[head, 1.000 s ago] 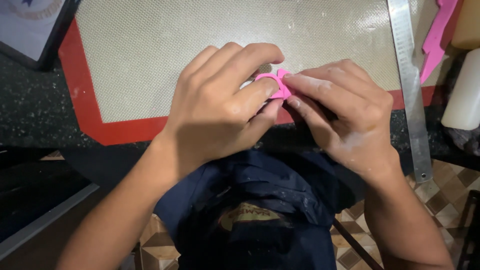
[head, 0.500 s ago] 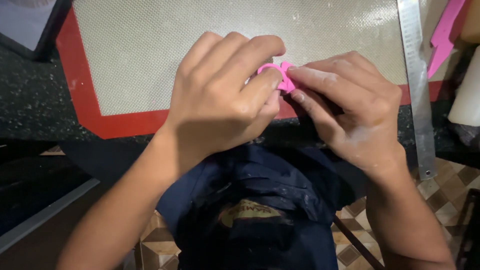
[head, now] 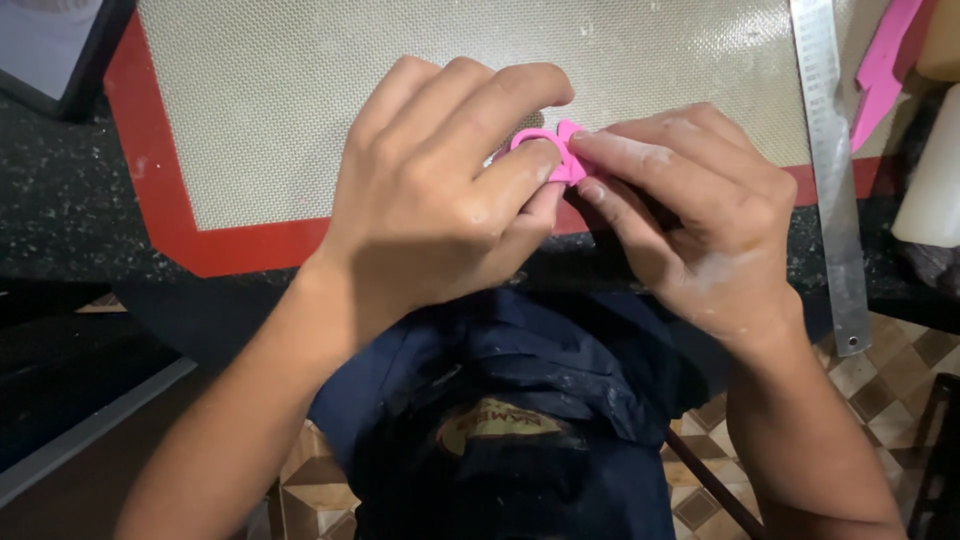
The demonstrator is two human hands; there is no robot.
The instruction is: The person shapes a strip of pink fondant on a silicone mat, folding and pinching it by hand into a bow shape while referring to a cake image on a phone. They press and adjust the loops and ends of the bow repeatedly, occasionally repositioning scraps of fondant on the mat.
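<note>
Pink soft piece [head: 548,152], small and looped, pinched between left hand [head: 440,190] and right hand [head: 690,215] over the near edge of the red-bordered mat [head: 300,110] on the tabletop. Shaping seems underway; the next pinch likely needs light, even pressure. Steel ruler [head: 835,170] lies right.

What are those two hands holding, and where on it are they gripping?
A small pink piece, pinched between the fingertips of the left hand and right hand; each grips one side. Most of it is hidden.

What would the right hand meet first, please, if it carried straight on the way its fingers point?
Probably the small pink piece pinched between both hands, then the left hand's fingertips right behind it; depth is hard to judge.
</note>
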